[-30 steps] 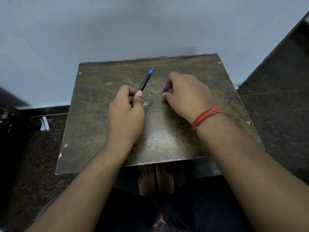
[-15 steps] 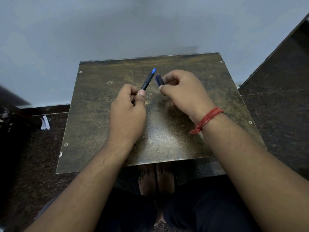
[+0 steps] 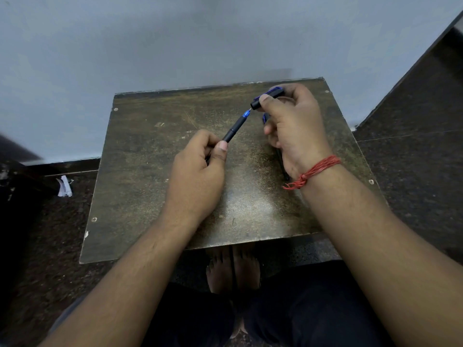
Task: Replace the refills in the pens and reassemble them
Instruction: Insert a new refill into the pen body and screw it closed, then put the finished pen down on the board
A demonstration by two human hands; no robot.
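My left hand (image 3: 198,171) grips a black pen (image 3: 234,130) by its lower barrel, its blue tip pointing up and to the right. My right hand (image 3: 293,126) pinches a black pen cap with a blue clip (image 3: 266,98) between thumb and fingers, the cap's open end a short gap from the pen tip. A second pen (image 3: 266,118) lies on the table under my right hand, only its blue end and a dark stretch near my wrist showing. Both hands hover over the worn brown table (image 3: 150,171).
The small table stands against a pale wall (image 3: 175,41). Dark stone floor (image 3: 413,171) surrounds it, with a scrap of white paper (image 3: 64,186) at the left. My bare feet (image 3: 233,269) show below the table's front edge.
My right hand picked the cap up off the table and lifted it up and to the right, in line with the pen tip. My left hand kept the pen tilted the same way.
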